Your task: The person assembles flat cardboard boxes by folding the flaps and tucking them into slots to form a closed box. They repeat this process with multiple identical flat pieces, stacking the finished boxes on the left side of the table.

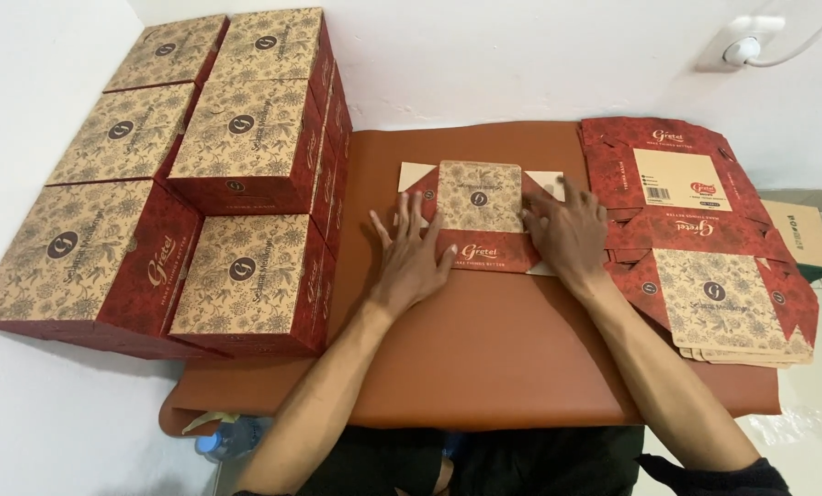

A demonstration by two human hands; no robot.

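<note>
A flat, partly folded cardboard box blank, tan with a floral print and a dark red band, lies on the brown leather table top. My left hand presses flat on its left side, fingers spread. My right hand presses on its right flap, fingers spread as well. Neither hand grips anything; both lie palm-down on the cardboard.
Several assembled boxes of the same print are stacked at the left against the wall. A pile of unfolded flat blanks lies at the right edge of the table. A plastic bottle lies on the floor at lower left. A wall socket is at upper right.
</note>
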